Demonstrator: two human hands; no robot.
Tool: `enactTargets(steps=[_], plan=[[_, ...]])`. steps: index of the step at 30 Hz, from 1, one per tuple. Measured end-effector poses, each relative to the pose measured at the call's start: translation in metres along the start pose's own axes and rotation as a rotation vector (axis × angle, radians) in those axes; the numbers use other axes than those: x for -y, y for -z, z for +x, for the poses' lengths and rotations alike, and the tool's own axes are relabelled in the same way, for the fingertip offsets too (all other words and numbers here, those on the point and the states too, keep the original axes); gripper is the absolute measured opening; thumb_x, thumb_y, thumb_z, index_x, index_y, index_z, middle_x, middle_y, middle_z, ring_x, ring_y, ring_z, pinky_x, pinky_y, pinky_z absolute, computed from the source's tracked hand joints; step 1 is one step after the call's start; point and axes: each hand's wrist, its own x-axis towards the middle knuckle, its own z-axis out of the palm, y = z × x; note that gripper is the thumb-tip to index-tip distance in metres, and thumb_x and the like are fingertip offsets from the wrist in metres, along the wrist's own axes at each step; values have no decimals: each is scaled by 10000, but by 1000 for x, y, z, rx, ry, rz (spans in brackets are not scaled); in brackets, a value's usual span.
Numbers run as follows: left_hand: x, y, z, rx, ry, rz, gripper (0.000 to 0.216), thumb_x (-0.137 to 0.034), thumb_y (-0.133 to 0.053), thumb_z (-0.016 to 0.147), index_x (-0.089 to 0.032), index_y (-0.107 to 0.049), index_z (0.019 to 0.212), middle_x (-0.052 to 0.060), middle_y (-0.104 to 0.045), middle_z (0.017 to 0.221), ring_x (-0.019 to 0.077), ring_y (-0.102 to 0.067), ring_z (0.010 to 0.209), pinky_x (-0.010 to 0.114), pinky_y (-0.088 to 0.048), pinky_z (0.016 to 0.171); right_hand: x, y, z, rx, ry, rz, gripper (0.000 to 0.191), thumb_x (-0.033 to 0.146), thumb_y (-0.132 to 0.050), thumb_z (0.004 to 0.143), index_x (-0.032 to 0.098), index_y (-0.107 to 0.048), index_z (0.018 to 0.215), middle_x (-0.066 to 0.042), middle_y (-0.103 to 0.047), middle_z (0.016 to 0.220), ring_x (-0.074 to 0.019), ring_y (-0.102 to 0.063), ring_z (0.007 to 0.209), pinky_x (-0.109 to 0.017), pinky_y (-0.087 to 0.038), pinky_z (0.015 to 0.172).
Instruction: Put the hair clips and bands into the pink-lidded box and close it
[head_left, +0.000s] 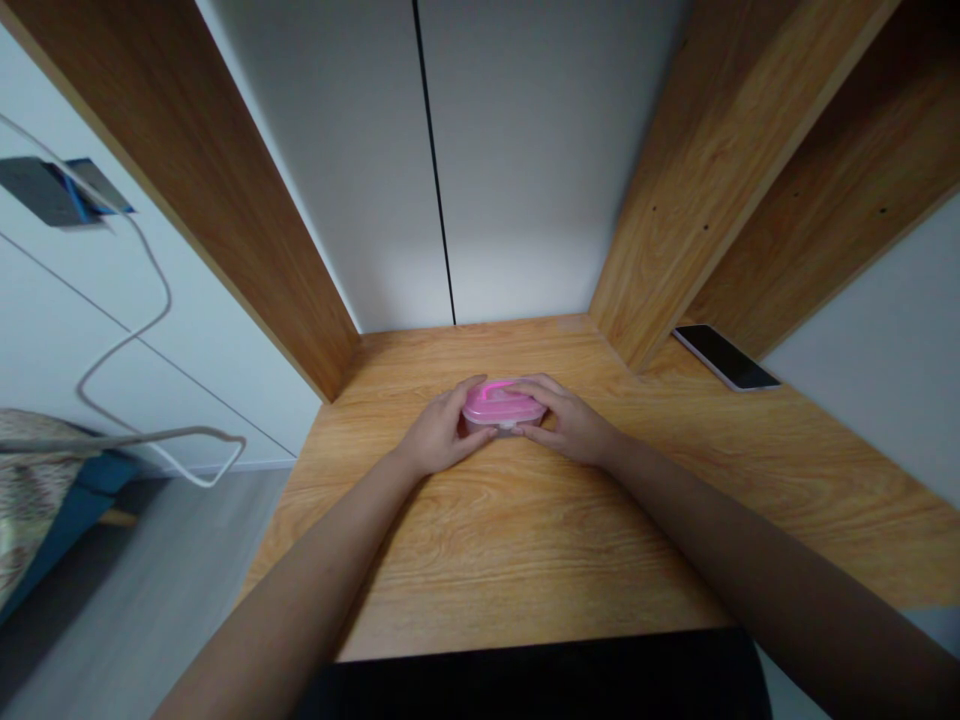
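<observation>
1. Pink-lidded container (502, 408) sits on the wooden tabletop (525, 540), about mid-depth, between both hands.
2. Left hand (442, 432) cups its left side, grip curled partly closed against the lid edge.
3. Right hand (566, 420) clasps the right side likewise (fingers over the lid, thumb low).
4. Farther right, a dark phone (726, 357) lies flat beside a wooden upright (697, 170).

head camera, looking forward and down, close over wooden desk (525, 540)
</observation>
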Motion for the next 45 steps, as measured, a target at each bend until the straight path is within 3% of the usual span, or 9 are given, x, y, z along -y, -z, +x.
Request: enactTargets(steps=[11, 18, 24, 29, 34, 39, 45], plan=[[0, 0, 0, 8, -7, 4, 760, -467, -669, 878, -205, -324, 1504, 163, -513, 1476, 315, -557, 1308, 490, -460, 1107, 0, -1, 0, -2, -11, -14, 548, 377, -683, 895, 329, -511, 1413, -85, -561, 1348, -275, -545, 1269, -487, -482, 1081], [7, -4, -2, 7, 47, 40, 920, -484, -675, 868, -153, -171, 1563, 226, -419, 1533, 355, -509, 1355, 528, -448, 1109, 0, -1, 1, -26, -37, -51, 518, 377, -685, 896, 322, -540, 1390, -81, -570, 1345, -275, -544, 1269, -489, -476, 1086], [12, -8, -3, 0, 38, 39, 965, -450, -698, 852, -151, -134, 1575, 234, -406, 1544, 352, -471, 1394, 541, -401, 1146, 3, -1, 2, -43, -49, -69, 522, 344, -680, 900, 326, -537, 1401, -83, -575, 1325, -267, -562, 1242, -474, -488, 1073], [14, -8, -1, 14, 38, 68, 916, -442, -691, 853, -132, -201, 1561, 240, -395, 1550, 360, -429, 1421, 548, -369, 1164, -1, -1, 2, -109, -89, -104, 538, 299, -700, 879, 313, -540, 1393, -83, -583, 1299, -264, -564, 1234, -466, -481, 1078], [11, -6, 0, 80, 47, 132, 889, -454, -650, 882, -132, -186, 1569, 223, -551, 1403, 352, -557, 1267, 539, -460, 1065, -9, 0, 1, -172, -138, -152, 532, 322, -702, 871, 315, -551, 1382, -74, -593, 1265, -267, -585, 1204, -454, -486, 1075], [10, -4, 0, 123, -35, 216, 648, -426, -587, 931, -149, -400, 1486, 175, -560, 1420, 315, -538, 1281, 498, -415, 1123, -22, 2, 0, -330, -281, -241, 542, 331, -668, 867, 290, -547, 1394, -94, -550, 1251, -289, -583, 1188, -470, -475, 1097], [11, -3, 1, 130, -70, 218, 509, -408, -569, 947, -187, -533, 1403, 139, -599, 1380, 285, -551, 1258, 469, -433, 1105, -40, 7, -5, -454, -460, -320, 748, 250, -643, 814, 203, -409, 1523, -142, -457, 1217, -338, -557, 1156, -543, -457, 1090]])
